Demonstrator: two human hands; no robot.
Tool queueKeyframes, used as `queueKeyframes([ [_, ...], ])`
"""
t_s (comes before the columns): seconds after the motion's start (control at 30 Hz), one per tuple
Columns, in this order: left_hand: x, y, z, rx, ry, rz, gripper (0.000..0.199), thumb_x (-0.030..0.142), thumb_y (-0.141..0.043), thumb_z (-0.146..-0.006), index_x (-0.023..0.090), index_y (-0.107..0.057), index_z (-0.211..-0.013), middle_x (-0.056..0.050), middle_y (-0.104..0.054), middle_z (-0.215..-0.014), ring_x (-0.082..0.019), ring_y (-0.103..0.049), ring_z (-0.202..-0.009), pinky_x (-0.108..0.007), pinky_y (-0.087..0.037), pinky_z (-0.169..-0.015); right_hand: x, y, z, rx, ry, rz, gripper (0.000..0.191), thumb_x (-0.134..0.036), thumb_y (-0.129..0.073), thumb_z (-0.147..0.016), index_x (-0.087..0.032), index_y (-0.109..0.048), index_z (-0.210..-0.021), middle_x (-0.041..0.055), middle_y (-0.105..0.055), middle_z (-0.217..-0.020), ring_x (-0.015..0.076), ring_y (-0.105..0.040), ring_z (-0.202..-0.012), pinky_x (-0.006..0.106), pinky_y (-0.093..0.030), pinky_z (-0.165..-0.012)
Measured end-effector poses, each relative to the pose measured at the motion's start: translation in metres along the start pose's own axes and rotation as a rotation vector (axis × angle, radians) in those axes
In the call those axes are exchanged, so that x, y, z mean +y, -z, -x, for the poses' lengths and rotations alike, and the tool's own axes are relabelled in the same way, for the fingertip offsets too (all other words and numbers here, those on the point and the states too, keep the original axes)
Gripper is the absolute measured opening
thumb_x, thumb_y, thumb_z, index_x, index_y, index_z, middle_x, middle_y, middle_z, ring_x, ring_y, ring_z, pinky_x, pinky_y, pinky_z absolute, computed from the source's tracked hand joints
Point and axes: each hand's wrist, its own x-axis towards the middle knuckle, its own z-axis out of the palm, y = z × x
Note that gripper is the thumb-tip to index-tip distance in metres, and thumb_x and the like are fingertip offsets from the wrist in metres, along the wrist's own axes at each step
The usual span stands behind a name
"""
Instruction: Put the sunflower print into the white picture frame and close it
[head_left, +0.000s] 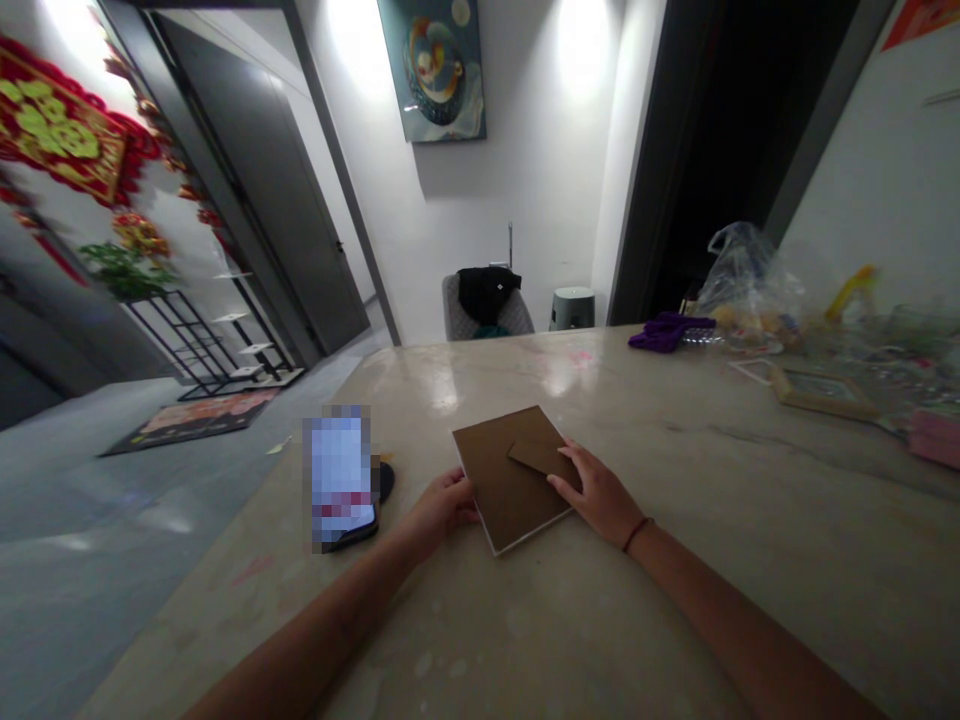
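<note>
A picture frame point(495, 490) lies face down on the marble table top point(600, 610), showing its brown backing board with a white edge. A brown easel strut point(534, 458) sits on the backing. My left hand point(444, 505) holds the frame's left edge. My right hand point(596, 492) lies at the right side, its fingers over the strut's end and the frame's edge. The frame's front is hidden.
A phone point(341, 480) and a small dark round object point(385, 482) lie left of my left hand. Far right stand a plastic bag point(742, 285), purple cloth point(670, 332), a gold-edged frame point(823, 392) and a pink box point(936, 438). The table's left edge drops to the floor.
</note>
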Motion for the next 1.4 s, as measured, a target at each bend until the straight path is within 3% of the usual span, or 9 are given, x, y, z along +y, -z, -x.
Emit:
queueKeyframes([
  [0.2,-0.003,0.003,-0.001,-0.008,-0.007,0.041,0.031,0.026,-0.063,-0.072,0.016,-0.058,-0.101,-0.006,-0.068,-0.085,-0.015,-0.065,-0.069,-0.022,-0.050,-0.057,-0.001,0.000,0.001,-0.005,-0.028,-0.034,0.039,-0.040,-0.046,-0.082,-0.015,-0.050,-0.111,0.0169,-0.051,-0.124,0.0241,-0.048,-0.116,0.043,-0.039,-0.099],
  [0.6,-0.004,0.014,0.000,-0.162,-0.010,0.160,0.030,0.019,-0.064,-0.073,0.012,-0.058,-0.101,-0.010,-0.068,-0.094,-0.015,-0.065,-0.077,-0.026,-0.050,-0.072,0.000,0.002,0.000,-0.009,-0.093,-0.076,0.040,-0.043,-0.048,-0.080,-0.015,-0.053,-0.108,0.0156,-0.054,-0.121,0.0234,-0.051,-0.113,0.042,-0.041,-0.097],
  [1.07,0.002,0.000,0.002,-0.037,-0.026,0.028,0.031,0.021,-0.065,-0.065,0.013,-0.061,-0.095,-0.010,-0.067,-0.095,-0.020,-0.064,-0.083,-0.028,-0.050,-0.070,-0.003,0.002,0.001,0.010,-0.031,-0.067,0.039,-0.040,-0.050,-0.079,-0.018,-0.052,-0.110,0.0145,-0.049,-0.127,0.0248,-0.046,-0.118,0.045,-0.040,-0.098],
  [1.4,-0.009,0.006,-0.002,-0.010,-0.036,0.001,0.028,0.028,-0.052,-0.076,0.017,-0.056,-0.102,-0.008,-0.066,-0.095,-0.018,-0.063,-0.082,-0.026,-0.049,-0.063,-0.002,0.000,0.001,-0.007,-0.042,-0.065,0.041,-0.042,-0.048,-0.080,-0.015,-0.052,-0.111,0.0162,-0.053,-0.123,0.0245,-0.049,-0.115,0.044,-0.040,-0.097],
])
